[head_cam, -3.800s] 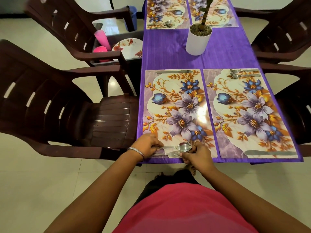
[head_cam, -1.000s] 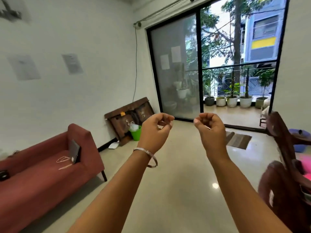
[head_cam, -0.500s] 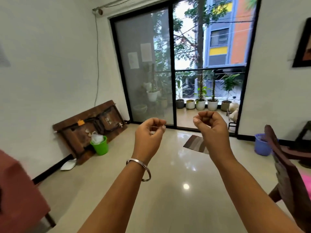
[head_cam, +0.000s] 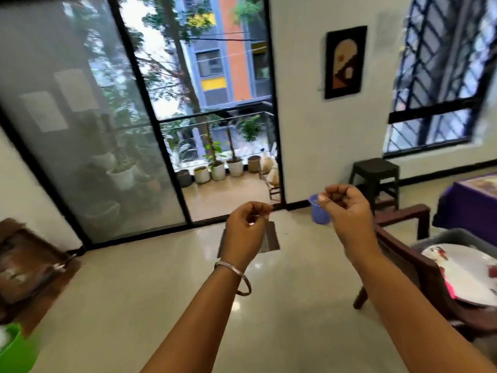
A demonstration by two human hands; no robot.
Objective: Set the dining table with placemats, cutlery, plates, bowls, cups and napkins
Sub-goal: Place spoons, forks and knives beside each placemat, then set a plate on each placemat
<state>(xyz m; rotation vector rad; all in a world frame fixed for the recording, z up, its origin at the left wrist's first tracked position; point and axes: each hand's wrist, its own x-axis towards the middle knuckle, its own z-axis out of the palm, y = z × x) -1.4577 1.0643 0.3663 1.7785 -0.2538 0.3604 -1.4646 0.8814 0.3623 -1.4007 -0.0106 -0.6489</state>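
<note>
The head view is showing both hands raised in front of the chest, well away from the desk (head_cam: 468,208), whose purple-covered corner is only peeking in at the right edge. The left hand (head_cam: 246,227) is curling its fingers loosely with the thumb meeting the fingertips; whether that grip has anything in it I cannot tell. The right hand (head_cam: 347,208) is curled the same way, apparently holding nothing; the blue bucket (head_cam: 318,214) by its knuckles seems to be standing on the floor behind it.

The plates (head_cam: 462,273) are lying in a grey tub (head_cam: 451,238) on the brown chair (head_cam: 403,254) at the right. As I judge it, reaching there while the head is turning risks knocking the stack or catching the chair arm. Motion blur is smearing the plates and something pink at their edge; cups, bowls and napkins are not visible, and most of the desk is being cut off.
</note>
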